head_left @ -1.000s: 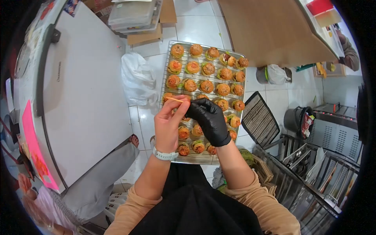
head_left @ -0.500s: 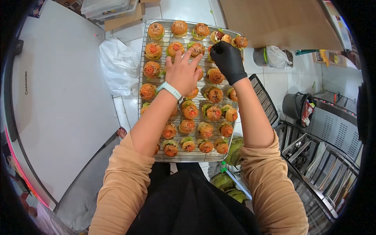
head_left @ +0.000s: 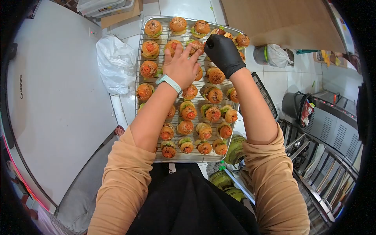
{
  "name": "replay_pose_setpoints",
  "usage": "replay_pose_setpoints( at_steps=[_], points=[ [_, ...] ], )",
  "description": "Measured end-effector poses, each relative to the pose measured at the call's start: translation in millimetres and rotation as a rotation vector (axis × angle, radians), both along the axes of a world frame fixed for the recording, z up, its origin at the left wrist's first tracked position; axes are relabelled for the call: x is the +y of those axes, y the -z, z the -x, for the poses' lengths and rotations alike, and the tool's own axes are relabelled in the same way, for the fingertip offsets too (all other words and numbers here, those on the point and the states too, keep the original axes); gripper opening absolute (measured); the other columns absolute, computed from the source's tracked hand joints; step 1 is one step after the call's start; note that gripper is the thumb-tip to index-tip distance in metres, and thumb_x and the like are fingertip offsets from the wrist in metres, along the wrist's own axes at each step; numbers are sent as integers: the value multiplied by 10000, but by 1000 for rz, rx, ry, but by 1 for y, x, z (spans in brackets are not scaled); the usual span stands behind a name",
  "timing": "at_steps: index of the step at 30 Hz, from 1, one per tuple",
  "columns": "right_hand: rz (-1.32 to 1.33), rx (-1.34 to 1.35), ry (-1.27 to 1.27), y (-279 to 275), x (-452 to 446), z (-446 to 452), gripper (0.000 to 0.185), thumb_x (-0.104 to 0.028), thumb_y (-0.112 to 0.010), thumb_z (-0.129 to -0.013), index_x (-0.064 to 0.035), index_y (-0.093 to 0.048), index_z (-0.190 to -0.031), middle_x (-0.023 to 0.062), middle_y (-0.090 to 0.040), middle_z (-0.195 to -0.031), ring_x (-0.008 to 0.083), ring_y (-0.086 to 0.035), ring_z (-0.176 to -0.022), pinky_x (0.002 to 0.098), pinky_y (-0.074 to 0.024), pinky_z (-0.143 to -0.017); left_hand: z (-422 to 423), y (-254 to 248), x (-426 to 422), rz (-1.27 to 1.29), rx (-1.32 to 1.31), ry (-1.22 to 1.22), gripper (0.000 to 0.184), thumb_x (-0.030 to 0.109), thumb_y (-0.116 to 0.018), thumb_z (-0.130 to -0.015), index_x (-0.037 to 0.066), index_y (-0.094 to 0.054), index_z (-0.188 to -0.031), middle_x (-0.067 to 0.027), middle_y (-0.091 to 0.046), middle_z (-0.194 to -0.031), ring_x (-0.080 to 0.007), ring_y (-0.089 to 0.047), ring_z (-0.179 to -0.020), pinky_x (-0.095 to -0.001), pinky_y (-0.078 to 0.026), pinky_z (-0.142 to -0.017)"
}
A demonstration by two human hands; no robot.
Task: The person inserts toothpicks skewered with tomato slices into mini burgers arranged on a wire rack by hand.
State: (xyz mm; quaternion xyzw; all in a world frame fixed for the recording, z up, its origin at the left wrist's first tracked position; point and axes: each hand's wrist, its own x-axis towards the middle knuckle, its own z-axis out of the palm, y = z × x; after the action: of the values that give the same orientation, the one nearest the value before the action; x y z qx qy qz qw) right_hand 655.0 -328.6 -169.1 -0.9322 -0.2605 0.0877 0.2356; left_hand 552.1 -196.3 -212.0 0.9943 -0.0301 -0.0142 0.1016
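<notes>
Rows of mini burgers, with seeded buns and green lettuce, sit on a wire rack in a metal tray. Orange-red bits lie on many of the bun tops. My bare left hand, with a pale watch on the wrist, spreads its fingers over the upper middle burgers. Its fingertips are at a bun in the second row. My right hand, in a black glove, is closed in a fist beside that bun. Whatever its fingers pinch is hidden. A burger shows just beyond the fist.
A white appliance stands at left, beside a white plastic bag. A wooden surface is at upper right. On the right are a dark bucket and a metal rack of utensils. Green round objects lie below the tray.
My gloved fist has moved slightly up and left, nearer the bun at my left fingertips. The left hand stays spread over the burgers. The tray shifts slightly left in view.
</notes>
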Motion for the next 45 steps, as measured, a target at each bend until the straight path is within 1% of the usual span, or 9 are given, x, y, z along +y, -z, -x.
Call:
replay_pose_setpoints(
  at_steps=[9, 16, 22, 25, 28, 31, 34, 40, 45],
  points=[
    [63, -18, -69, 5, 7, -5, 141, -134, -638, -784, 4, -634, -814, 209, -640, -809, 372, -630, -774, 410, -509, -696, 1, 2, 1, 12, 12, 1, 423, 399, -443, -938, 232, -511, -1321, -45, -385, -1446, -318, -322, -1323, -606, -192, -1020],
    [162, 63, -133, 26, 16, -3, 156, -128, -587, -808, 12, -635, -858, 225, -626, -843, 394, -620, -803, 433, -504, -717, 1, -1, 1, -19, 48, 34, 338, 375, -466, -928, 248, -595, -1214, -46, -382, -1449, -316, -299, -1340, -620, -183, -1015],
    [54, 4, -172, 54, 10, -4, 163, -145, -572, -829, 2, -634, -861, 216, -624, -844, 399, -615, -797, 447, -500, -712, 1, 0, 3, -41, 44, 52, 351, 376, -457, -932, 232, -594, -1220, -45, -381, -1451, -314, -291, -1346, -612, -178, -1021],
    [43, 73, -143, 45, 8, -5, 187, -147, -641, -776, -12, -639, -905, 225, -637, -909, 390, -630, -848, 441, -515, -724, 1, 0, 2, -65, 44, 56, 366, 385, -447, -935, 226, -584, -1234, -44, -382, -1451, -305, -292, -1343, -610, -180, -1021],
    [-74, 49, -103, 31, 0, -1, 201, -109, -657, -793, -24, -664, -975, 172, -658, -895, 323, -648, -817, 374, -516, -719, 1, 2, 3, -56, 19, 57, 375, 392, -440, -938, 225, -575, -1245, -43, -383, -1449, -294, -294, -1338, -608, -183, -1021],
    [-31, 45, -105, 32, -2, -4, 249, -82, -688, -771, -35, -670, -1014, 165, -667, -908, 291, -657, -833, 345, -518, -727, 0, 1, 2, -55, 14, 56, 378, 392, -440, -941, 225, -569, -1254, -43, -384, -1448, -289, -295, -1336, -603, -186, -1024],
    [-92, 63, -122, 37, -1, -2, 192, -111, -668, -797, -35, -680, -973, 157, -667, -893, 300, -652, -827, 354, -516, -735, 0, -1, 1, -69, 37, 56, 381, 391, -438, -944, 222, -563, -1262, -45, -384, -1448, -290, -293, -1338, -599, -183, -1034],
    [57, 12, -143, 47, 0, -3, 167, -170, -622, -825, -51, -696, -917, 142, -663, -889, 325, -633, -827, 379, -505, -748, 0, -1, 1, -54, 52, 53, 387, 390, -434, -947, 216, -553, -1272, -51, -377, -1452, -292, -284, -1348, -599, -171, -1047],
    [89, -2, -178, 53, 2, -7, 154, -162, -616, -817, -59, -695, -899, 140, -659, -876, 330, -626, -825, 390, -503, -740, -1, -2, -1, -92, 65, 47, 403, 407, -421, -949, 219, -543, -1284, -50, -370, -1459, -297, -292, -1348, -599, -157, -1050]
  ],
)
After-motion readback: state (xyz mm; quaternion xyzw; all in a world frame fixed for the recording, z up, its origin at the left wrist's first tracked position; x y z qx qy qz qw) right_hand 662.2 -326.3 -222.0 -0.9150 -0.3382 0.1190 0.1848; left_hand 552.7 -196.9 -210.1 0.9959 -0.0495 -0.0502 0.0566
